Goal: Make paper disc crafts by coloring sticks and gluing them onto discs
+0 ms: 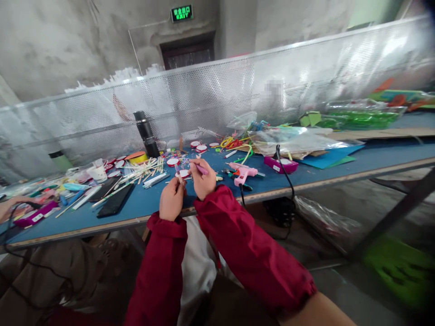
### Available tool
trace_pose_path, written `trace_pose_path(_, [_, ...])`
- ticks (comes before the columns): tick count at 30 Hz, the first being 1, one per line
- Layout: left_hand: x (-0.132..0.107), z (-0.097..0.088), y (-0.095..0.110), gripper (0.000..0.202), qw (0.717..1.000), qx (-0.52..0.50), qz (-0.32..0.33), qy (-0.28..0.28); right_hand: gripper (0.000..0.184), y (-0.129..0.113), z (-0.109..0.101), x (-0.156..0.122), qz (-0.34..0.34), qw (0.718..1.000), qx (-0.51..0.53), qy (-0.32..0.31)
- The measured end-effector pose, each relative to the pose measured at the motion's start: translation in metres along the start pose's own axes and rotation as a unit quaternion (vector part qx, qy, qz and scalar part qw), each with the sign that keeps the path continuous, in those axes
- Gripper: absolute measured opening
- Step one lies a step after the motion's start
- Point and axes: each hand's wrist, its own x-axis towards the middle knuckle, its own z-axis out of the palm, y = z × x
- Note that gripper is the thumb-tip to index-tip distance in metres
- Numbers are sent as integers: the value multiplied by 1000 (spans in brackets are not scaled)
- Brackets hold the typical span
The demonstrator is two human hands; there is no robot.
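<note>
My left hand [171, 199] is closed around a small thin light stick [177, 173], which points up from the fingers. Close to its right, my right hand [203, 180] is wrapped round a slim purple pen-like tool [201, 169]; its tip is too blurred to make out. Both hands are just above the table's front edge. Behind them lie round white discs with red rims [172, 162]. A pink glue gun [245, 172] rests on the blue tabletop to the right of my right hand.
A black phone [115, 200], wooden sticks [149, 170] and a black flask [147, 136] stand or lie leftward. A purple power strip [280, 165] with a cord is at right, plastic bags [292, 140] behind. A perforated metal screen [210, 97] backs the table. Another person's hand [13, 207] is far left.
</note>
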Motion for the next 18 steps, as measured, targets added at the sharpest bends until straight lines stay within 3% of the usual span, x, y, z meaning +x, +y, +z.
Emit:
trace_pose_path(3, [1, 1, -3, 22, 1000, -18, -3, -1, 30, -6, -11, -4, -37, 987, -151, -36])
trace_pose_path(7, [1, 3, -7, 24, 999, -32, 3, 7, 44, -26, -31, -2, -57, 933, -337, -111])
trace_pose_path(14, [-2, 2, -1, 23, 998, -59, -6, 13, 60, -76, -75, 42, -80, 840, -487, -227])
trace_pose_path(18, [-3, 2, 2, 26, 998, -56, -5, 18, 66, -84, -90, 59, -100, 786, -550, -263])
